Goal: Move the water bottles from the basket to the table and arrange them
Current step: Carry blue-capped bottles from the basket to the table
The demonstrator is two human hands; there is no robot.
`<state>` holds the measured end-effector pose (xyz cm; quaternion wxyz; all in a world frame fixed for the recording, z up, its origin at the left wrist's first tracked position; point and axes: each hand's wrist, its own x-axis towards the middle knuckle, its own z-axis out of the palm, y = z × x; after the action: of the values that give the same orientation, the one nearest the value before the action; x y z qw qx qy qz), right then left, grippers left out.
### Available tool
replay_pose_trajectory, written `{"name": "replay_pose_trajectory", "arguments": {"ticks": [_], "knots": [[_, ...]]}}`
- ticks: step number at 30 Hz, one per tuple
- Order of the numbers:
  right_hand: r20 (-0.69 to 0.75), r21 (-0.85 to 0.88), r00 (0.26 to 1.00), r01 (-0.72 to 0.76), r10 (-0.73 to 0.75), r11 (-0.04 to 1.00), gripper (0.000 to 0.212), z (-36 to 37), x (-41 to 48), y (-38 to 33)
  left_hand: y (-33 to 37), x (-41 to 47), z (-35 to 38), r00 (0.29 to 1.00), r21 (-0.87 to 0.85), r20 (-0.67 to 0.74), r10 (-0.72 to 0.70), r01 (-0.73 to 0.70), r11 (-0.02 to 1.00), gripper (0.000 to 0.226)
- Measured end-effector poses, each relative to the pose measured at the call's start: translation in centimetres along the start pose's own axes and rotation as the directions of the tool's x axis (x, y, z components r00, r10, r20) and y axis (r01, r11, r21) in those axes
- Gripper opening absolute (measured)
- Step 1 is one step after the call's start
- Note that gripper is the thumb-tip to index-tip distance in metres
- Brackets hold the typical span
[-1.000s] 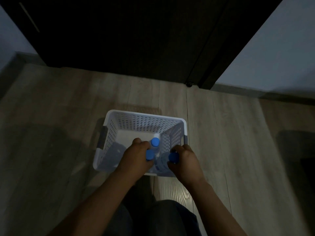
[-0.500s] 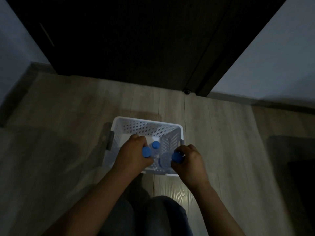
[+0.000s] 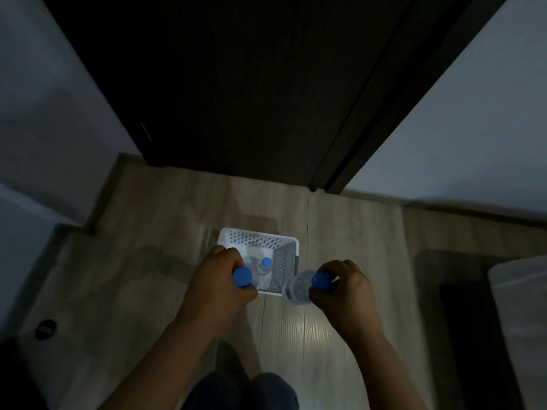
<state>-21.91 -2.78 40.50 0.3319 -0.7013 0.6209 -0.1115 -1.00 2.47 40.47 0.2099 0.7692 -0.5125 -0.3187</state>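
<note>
A white perforated basket (image 3: 257,236) stands on the wooden floor below me. One clear water bottle with a blue cap (image 3: 265,263) still stands inside it. My left hand (image 3: 217,281) grips the neck of a second bottle, whose blue cap (image 3: 242,276) shows by my thumb; its body is mostly hidden by the hand. My right hand (image 3: 344,288) grips a third bottle (image 3: 297,288) by its blue cap, lifted out to the right of the basket.
A dark door (image 3: 236,84) fills the wall ahead, with pale walls on both sides. A pale surface (image 3: 521,291) juts in at the right edge over a dark mat. A small dark round object (image 3: 46,329) lies on the floor at left.
Both hands have risen out of the basket with a bottle each. The right hand has swung its bottle rightwards, past the basket's rim. The view has pulled up and back.
</note>
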Motion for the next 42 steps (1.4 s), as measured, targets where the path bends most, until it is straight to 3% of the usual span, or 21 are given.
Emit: {"name": "replay_pose_trajectory", "arguments": {"ticks": [15, 27, 35, 40, 42], "knots": [[-0.097, -0.058, 0.976, 0.189, -0.194, 0.98, 0.031, -22.1, -10.5, -20.5, 17.0, -11.3, -23.8, 0.975, 0.018, -0.211, 0.068, -0.066, 0.998, 0.031], [-0.215, -0.029, 0.906, 0.366, -0.364, 0.93, 0.027, -26.9, -14.2, -30.6, 20.8, -16.7, -34.1, 0.902, 0.006, -0.395, 0.171, -0.184, 0.983, 0.03], [-0.048, 0.049, 0.894, 0.447, -0.445, 0.893, 0.029, -27.8, -12.5, -34.2, 22.1, -18.4, -36.7, 0.84, -0.008, -0.537, 0.08, -0.1, 0.995, 0.024], [0.057, -0.001, 0.759, 0.65, -0.648, 0.76, 0.03, -28.7, -9.6, -36.3, 22.3, -18.5, -36.2, 0.759, -0.028, -0.651, 0.003, -0.028, 0.999, 0.025], [0.095, 0.016, 0.704, 0.706, -0.704, 0.708, 0.031, -28.7, -8.4, -37.1, 22.9, -19.2, -35.9, 0.74, 0.019, -0.671, -0.039, 0.071, 0.997, 0.023]]}}
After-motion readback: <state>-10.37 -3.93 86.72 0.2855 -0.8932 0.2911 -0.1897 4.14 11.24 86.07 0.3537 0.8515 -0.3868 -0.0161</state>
